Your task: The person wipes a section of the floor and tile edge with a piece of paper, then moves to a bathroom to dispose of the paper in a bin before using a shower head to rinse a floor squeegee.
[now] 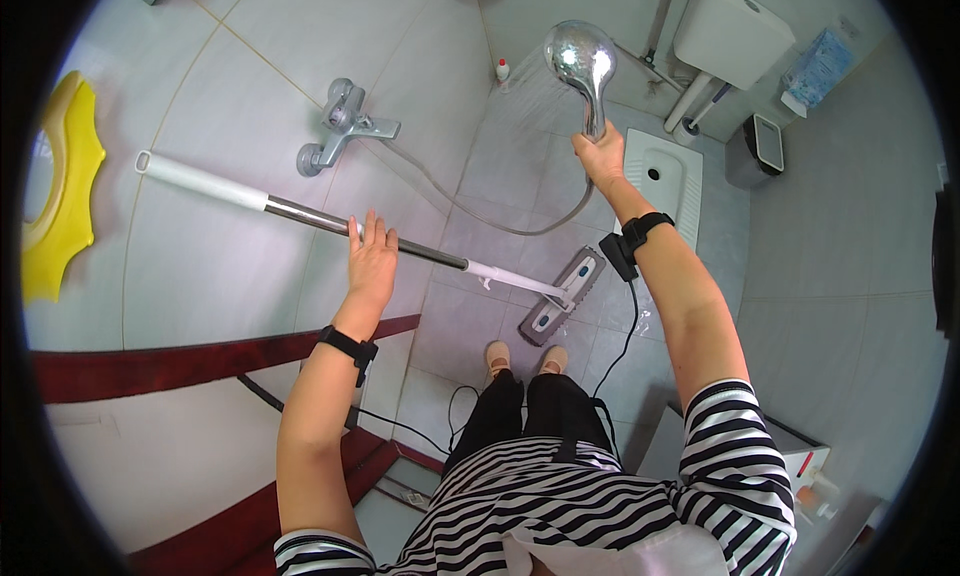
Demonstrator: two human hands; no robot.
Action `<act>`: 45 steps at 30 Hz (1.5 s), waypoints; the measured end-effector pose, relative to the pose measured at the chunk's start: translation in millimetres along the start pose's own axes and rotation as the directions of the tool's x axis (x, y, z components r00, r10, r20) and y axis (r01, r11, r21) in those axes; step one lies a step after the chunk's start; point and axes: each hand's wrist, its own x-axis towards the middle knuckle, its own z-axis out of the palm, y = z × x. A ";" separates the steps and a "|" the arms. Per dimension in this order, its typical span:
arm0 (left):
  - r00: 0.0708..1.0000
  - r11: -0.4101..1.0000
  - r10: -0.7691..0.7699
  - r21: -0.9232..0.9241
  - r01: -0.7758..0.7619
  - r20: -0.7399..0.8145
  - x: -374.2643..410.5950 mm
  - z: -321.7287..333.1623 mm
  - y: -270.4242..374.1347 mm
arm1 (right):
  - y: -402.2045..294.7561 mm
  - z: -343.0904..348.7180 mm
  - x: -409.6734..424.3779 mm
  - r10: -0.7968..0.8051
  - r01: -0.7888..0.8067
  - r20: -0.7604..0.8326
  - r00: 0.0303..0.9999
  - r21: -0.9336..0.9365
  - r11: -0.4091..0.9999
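Note:
My right hand [602, 156] grips the handle of a chrome shower head [580, 54]. Fine streams of water spray from the head toward the floor at the back. A pale hose [480, 221] hangs from it in a loop to the chrome mixer tap [349, 129] on the left wall. My left hand [373, 259] is at the metal pole of a flat mop [431, 253], its fingers fairly straight across the pole; whether they grip it is unclear. The mop's grey head [562, 296] lies on the tiled floor, just ahead of my shoes.
A squat toilet [664, 182] is set in the floor at the right, below a white cistern [733, 32]. Near it stand a toilet brush [701, 118] and a grey bin [754, 152]. Black cables [622, 351] hang beside my legs. A yellow-framed mirror [75, 178] is far left.

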 end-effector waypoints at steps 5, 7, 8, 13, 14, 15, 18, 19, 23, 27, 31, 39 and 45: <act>0.982 0.989 0.045 0.131 -0.069 0.182 25.3 34.7 2.1 | -10.2 12.5 6.0 -0.075 0.073 -0.040 0.996 -0.044 0.996; 0.972 0.991 0.051 0.106 -0.077 0.228 33.4 42.5 6.4 | -25.9 21.6 4.0 -0.107 0.105 -0.066 0.992 -0.036 0.994; 0.964 0.995 0.044 0.078 -0.067 0.262 37.6 45.6 9.9 | -29.4 26.6 3.7 -0.123 0.121 -0.075 0.990 -0.027 0.992; 0.860 0.988 0.133 0.008 -0.157 0.493 57.4 43.2 21.2 | -37.6 41.9 12.6 -0.161 0.159 -0.086 0.983 -0.022 0.987; 0.840 0.987 0.134 0.004 -0.160 0.526 59.9 44.2 26.9 | -39.4 43.3 15.3 -0.165 0.164 -0.090 0.982 -0.018 0.986; 0.814 0.986 0.140 -0.002 -0.168 0.564 60.8 49.2 31.4 | -41.9 47.2 16.2 -0.161 0.161 -0.094 0.982 -0.014 0.987; 0.778 0.988 0.146 -0.056 -0.142 0.611 54.6 63.6 55.6 | -33.9 52.9 19.8 -0.178 0.178 -0.086 0.980 -0.002 0.984; 0.762 0.987 0.163 -0.096 -0.133 0.627 48.8 67.8 64.5 | -28.7 49.3 19.4 -0.187 0.188 -0.077 0.979 0.004 0.982; 0.713 0.969 0.182 -0.245 -0.015 0.677 21.7 91.2 93.4 | 26.9 23.9 10.9 -0.123 0.139 0.092 0.988 -0.191 0.972; 0.727 0.957 0.089 -0.261 0.127 0.680 -23.4 128.3 88.6 | 81.1 -11.3 -40.8 0.037 0.028 0.253 0.967 -0.246 0.969; 0.685 0.957 -0.027 -0.179 0.228 0.728 -48.9 112.2 88.3 | 133.1 -58.7 -73.6 0.143 -0.038 0.321 0.936 -0.311 0.950; 0.545 0.791 -0.134 -0.242 0.561 0.828 -111.3 92.7 86.3 | 173.9 -102.9 -93.6 0.298 -0.109 0.393 0.870 -0.436 0.893; 0.440 0.587 -0.029 -0.341 0.734 0.898 -145.1 164.0 99.2 | 200.3 -68.6 -96.9 0.372 -0.210 0.255 0.892 -0.495 0.843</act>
